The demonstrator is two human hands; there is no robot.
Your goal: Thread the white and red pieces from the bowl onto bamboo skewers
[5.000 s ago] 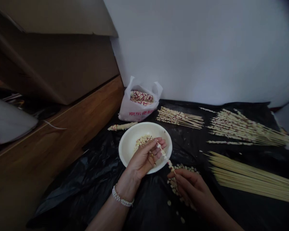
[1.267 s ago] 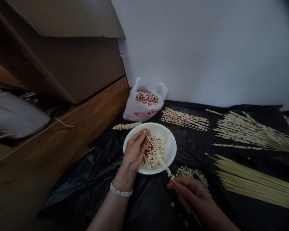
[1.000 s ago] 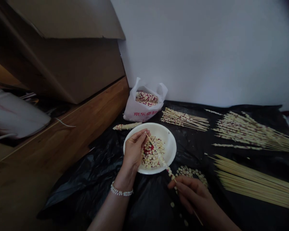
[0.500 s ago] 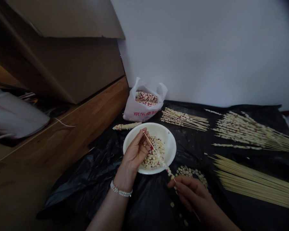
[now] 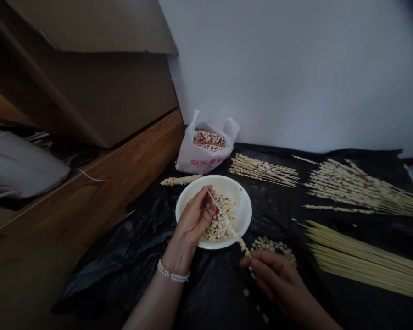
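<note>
A bamboo skewer (image 5: 218, 208) threaded with pale and dark red corn kernels slants across the front of a white bowl (image 5: 247, 215). My right hand (image 5: 277, 277) grips it below the threaded kernels, thumb and fingers pinched together. My left hand (image 5: 196, 217), wearing a beaded bracelet, is over the bowl's left side, palm up and fingers curled. Its thumb and fingertips close around the skewer's upper tip; whether a kernel is between them I cannot make out. Loose corn kernels (image 5: 223, 222) lie inside the bowl, and a small pile of kernels (image 5: 270, 245) sits beside my right hand.
Behind the bowl stands a white plastic bag (image 5: 204, 162) holding corn cobs (image 5: 209, 138). A partly stripped cob (image 5: 181, 180) lies nearby. Threaded skewers (image 5: 261, 169) and bare skewers (image 5: 361, 261) rest rightward on black plastic sheeting (image 5: 131, 270). A cardboard box (image 5: 124, 91) is at left.
The skewer's upper tip and my left fingertips have shifted very slightly to the right. My right hand keeps its hold and has hardly moved.
</note>
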